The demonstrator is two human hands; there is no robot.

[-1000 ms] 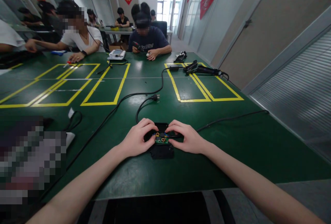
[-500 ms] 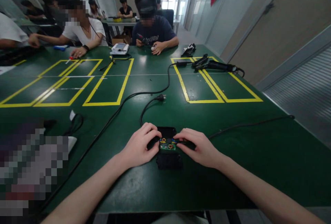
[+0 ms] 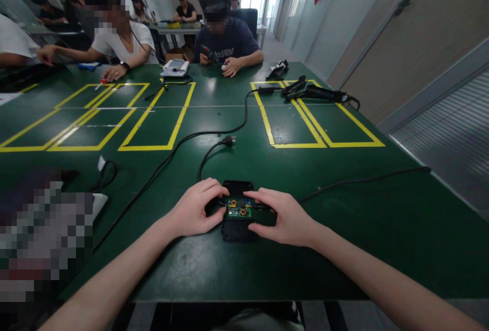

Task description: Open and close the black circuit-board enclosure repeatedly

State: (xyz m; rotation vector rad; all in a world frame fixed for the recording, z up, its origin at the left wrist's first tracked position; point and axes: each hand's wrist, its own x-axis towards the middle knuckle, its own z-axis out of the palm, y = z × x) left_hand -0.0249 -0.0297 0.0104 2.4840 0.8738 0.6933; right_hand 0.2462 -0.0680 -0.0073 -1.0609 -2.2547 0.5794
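Observation:
A small green circuit board (image 3: pixel 239 212) with copper-wound coils lies between two black plastic casing halves, one behind it (image 3: pixel 237 185) and one in front (image 3: pixel 239 232). Black cables lead to both of its ends. My left hand (image 3: pixel 198 208) curls around the left end, thumb and fingertips at the board's edge; its contact is partly hidden. Around the right end, my right hand (image 3: pixel 288 217) has thumb and fingers spread apart. Its index finger is near the back half, its thumb over the front half. Under that hand runs the right cable (image 3: pixel 263 207).
A mains plug (image 3: pixel 229 140) lies beyond the board. One long black cable (image 3: pixel 160 164) crosses the table to a black device (image 3: pixel 317 94) at the far right. Yellow tape (image 3: pixel 145 147) marks rectangles. At the far side, people sit working; one holds a dark tool (image 3: pixel 210 55).
My right thumb and fingers have spread from the right cable, the thumb shifting down over the front casing half. My left hand stays at the board's left end. The whole view has shifted slightly.

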